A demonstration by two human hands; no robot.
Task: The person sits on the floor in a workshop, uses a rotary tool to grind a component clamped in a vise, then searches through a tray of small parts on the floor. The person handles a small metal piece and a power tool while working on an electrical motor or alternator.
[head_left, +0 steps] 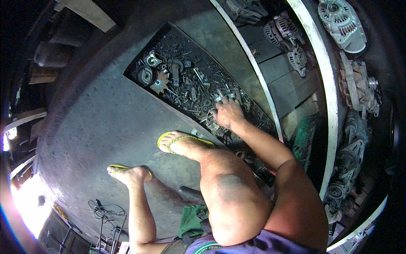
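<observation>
My right hand (229, 112) reaches down into a long dark metal tray (169, 103) on the floor. Its thumb and fingers are apart and bent among the loose metal parts (194, 86), with nothing visibly gripped. Bolts, nuts, washers and small brackets make up much of this greasy heap. Close to the fingertips lie some shiny metal pieces (219, 96), too small to name. At the tray's far end sit a rusty finned fan wheel (160, 81) and a round pulley-like part (145, 76). My left hand is out of view.
Right of the tray, alternators (343, 26) and similar units line shelves with pale curved edges (260, 78). My feet, in yellow flip-flops (163, 142), rest on the concrete floor beside the tray. A black cable (103, 209) lies at the lower left.
</observation>
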